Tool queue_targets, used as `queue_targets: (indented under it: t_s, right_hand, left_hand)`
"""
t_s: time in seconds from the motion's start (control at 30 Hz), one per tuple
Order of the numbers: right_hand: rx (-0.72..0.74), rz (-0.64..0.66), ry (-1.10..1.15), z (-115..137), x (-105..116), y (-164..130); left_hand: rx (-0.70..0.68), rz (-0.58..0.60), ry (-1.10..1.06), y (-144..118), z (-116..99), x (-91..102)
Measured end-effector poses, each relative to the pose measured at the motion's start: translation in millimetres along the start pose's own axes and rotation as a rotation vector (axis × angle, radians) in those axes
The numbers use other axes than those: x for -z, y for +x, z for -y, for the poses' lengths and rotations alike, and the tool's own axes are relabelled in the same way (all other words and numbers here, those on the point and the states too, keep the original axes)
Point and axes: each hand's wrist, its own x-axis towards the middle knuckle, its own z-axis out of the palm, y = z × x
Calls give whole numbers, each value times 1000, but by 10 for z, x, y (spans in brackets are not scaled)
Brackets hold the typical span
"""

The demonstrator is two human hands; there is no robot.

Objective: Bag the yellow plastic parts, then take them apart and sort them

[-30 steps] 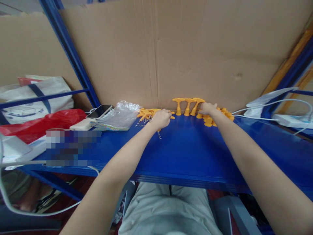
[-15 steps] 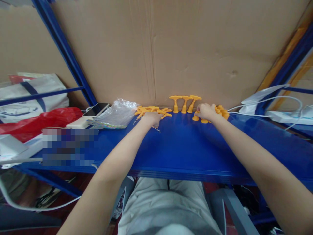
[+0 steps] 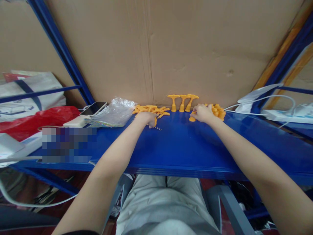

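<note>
My left hand [image 3: 147,118] is closed at the front of a pile of yellow corkscrew handles [image 3: 146,108]. It grips a yellow corkscrew [image 3: 155,122], whose metal spiral shows just below the fingers. Closed at a heap of yellow flared sleeves [image 3: 218,112], my right hand [image 3: 203,113] has its fingers around a yellow sleeve [image 3: 192,118]; its wide base shows by the fingertips. Between the hands, three T-shaped yellow corkscrews [image 3: 182,103] stand on their bases along the cardboard, the rightmost one tilted.
The blue shelf [image 3: 171,147] backs onto a cardboard wall [image 3: 195,49]. On the left lie a clear plastic bag [image 3: 117,112], a phone [image 3: 93,109], a white block [image 3: 74,122] and a red bag [image 3: 44,117]. White cables [image 3: 269,97] run at the right.
The whole view has shifted slightly. My left hand has turned a little, showing more of the yellow corkscrew in it. My right hand stays by the sleeves, with one base now showing at its fingertips.
</note>
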Motion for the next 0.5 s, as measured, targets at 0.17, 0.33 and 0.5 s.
queue_targets:
  t_s: [0.17,0.33,0.5]
  right_hand:
    - [1,-19,19,18,-41,5]
    - [-23,-28,78,13,-97,29]
    - [-34,-84,187,-3,-199,73]
  left_hand:
    - [-21,-187,-32,111,-3,-76]
    - [1,-341,-79,191,-57,-151]
    - [-41,-414,-41,233,-65,-189]
